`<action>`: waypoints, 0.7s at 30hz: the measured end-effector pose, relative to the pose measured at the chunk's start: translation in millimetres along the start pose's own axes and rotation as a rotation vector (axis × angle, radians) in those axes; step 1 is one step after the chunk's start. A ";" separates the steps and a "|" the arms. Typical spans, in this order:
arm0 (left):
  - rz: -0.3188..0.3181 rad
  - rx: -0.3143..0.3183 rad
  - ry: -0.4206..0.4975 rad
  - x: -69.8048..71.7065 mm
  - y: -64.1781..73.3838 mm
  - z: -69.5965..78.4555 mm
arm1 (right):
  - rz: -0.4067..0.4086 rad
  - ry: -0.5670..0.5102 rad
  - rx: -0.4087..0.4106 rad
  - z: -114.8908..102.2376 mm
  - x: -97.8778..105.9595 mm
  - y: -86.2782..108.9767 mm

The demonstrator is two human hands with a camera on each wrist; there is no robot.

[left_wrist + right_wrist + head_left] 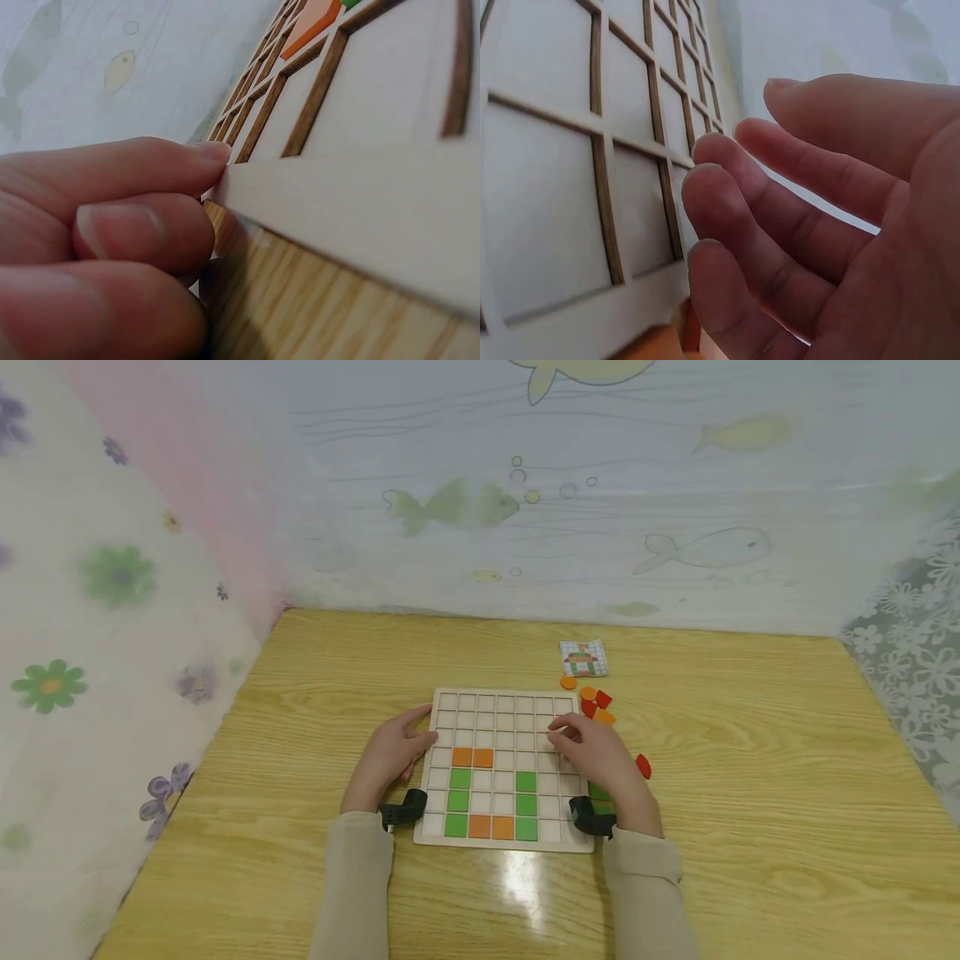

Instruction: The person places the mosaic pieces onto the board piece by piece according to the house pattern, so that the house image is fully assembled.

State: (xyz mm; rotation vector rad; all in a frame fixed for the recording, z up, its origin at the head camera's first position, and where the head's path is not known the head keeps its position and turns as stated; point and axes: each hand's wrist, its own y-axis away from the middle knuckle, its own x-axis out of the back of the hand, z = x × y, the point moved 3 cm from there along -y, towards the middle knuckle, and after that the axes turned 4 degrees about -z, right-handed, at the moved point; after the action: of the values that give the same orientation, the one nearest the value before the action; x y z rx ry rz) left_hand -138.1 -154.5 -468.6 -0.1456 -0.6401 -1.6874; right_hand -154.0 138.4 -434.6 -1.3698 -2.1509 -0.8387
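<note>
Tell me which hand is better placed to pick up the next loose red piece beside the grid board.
Right, most likely: the right hand looks empty and is close to the red pieces. The left hand touches the opposite edge of the grid board, farther away.

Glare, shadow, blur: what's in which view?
Head: glare on the yellow wood-grain table in front of the pale wooden grid board; left wrist: shadow on the table beside the bare left hand; right wrist: pale printed wall out of focus.
</note>
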 end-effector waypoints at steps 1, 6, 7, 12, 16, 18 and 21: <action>0.001 -0.001 0.001 0.4 0.3 -0.1 | 0.004 0.000 0.000 0.8 1.2 0.2; -0.003 -0.004 0.003 1.6 0.6 0.1 | 0.025 0.017 -0.014 5.0 6.6 2.2; -0.004 0.000 -0.001 1.7 0.6 0.0 | 0.024 0.017 -0.020 6.0 7.4 2.8; -0.005 0.017 -0.013 1.8 -0.6 0.2 | 0.028 0.027 -0.029 11.3 11.5 4.0; -0.002 0.013 -0.008 1.8 -0.8 0.2 | 0.045 0.035 -0.033 14.4 13.4 4.3; -0.001 0.003 -0.005 1.7 -0.6 0.1 | 0.053 0.035 -0.038 15.7 13.8 4.5; -0.001 -0.006 0.003 1.6 0.1 0.3 | 0.061 0.042 -0.051 18.6 14.1 4.0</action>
State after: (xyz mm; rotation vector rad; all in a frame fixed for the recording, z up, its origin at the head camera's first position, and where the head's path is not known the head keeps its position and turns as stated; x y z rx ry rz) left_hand -138.4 -155.7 -467.7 -0.1466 -0.6329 -1.6898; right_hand -157.0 161.7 -437.6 -1.4223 -2.0589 -0.8960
